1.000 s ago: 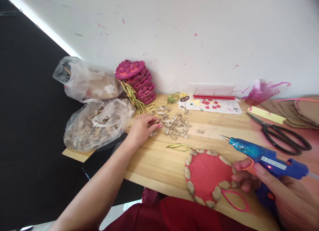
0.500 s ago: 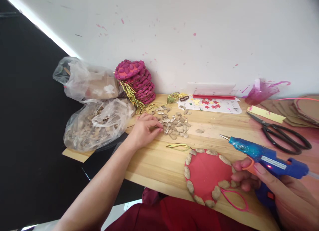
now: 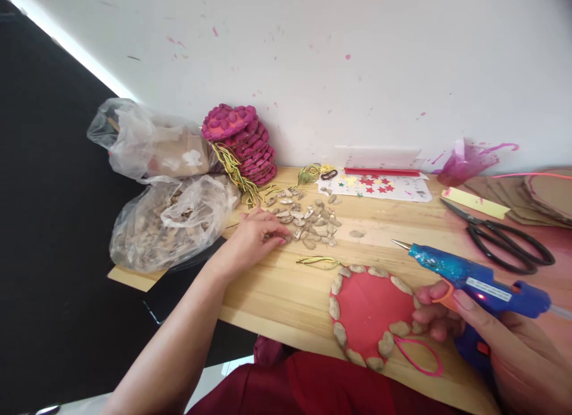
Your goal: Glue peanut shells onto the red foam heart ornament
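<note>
My left hand (image 3: 257, 233) reaches into a loose pile of peanut shells (image 3: 308, 218) on the wooden table (image 3: 277, 284), its fingers curled and pinching at a shell at the pile's left edge. My right hand (image 3: 487, 337) grips a blue glue gun (image 3: 473, 281), nozzle pointing left above the table. Just left of that hand lies a red paper disc (image 3: 369, 310) ringed with glued shells, with a pink loop (image 3: 420, 355) at its lower right.
Two plastic bags (image 3: 170, 218), one holding shells, sit at the table's left end beside a stack of pink decorated discs (image 3: 243, 141). Black scissors (image 3: 504, 239), a star sticker sheet (image 3: 378, 187), cardboard pieces (image 3: 536, 194) and yellow-green thread (image 3: 317, 261) lie further back and right.
My left hand has shifted slightly among the shells, the fingers closing toward one at the pile's edge. The right hand and glue gun have stayed nearly still.
</note>
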`<state>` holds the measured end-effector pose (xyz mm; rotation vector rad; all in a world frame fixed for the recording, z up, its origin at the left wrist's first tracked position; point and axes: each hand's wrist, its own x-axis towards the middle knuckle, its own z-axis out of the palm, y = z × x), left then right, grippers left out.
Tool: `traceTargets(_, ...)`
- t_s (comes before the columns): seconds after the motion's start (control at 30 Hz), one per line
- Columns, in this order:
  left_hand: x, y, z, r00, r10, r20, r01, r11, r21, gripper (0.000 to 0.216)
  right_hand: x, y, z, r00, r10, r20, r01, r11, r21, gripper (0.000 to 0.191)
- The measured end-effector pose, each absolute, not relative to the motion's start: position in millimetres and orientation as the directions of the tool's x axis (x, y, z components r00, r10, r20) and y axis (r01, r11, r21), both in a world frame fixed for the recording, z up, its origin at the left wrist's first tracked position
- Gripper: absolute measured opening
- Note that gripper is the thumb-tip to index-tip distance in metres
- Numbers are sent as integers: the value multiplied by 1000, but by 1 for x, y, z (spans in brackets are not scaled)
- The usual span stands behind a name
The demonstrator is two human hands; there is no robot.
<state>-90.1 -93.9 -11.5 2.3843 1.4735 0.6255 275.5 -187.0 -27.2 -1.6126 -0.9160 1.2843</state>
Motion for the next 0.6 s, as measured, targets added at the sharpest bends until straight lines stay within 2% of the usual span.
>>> traceTargets(0.2, -93, -97, -10, 345, 901, 262, 801, -428, 419, 14, 279, -187, -30, 193, 925, -328, 52, -344, -938, 38)
traceTargets(0.43, -89, -95, -14, 356, 906, 231, 788, -423, 447, 7, 280, -189, -33, 203, 927, -314, 83, -336, -938, 36)
traceTargets(0.6, -83, -98, -13, 320, 920, 225, 814, -389, 432, 8, 280, -189, -35, 217, 915, -341, 46, -358, -933, 37)
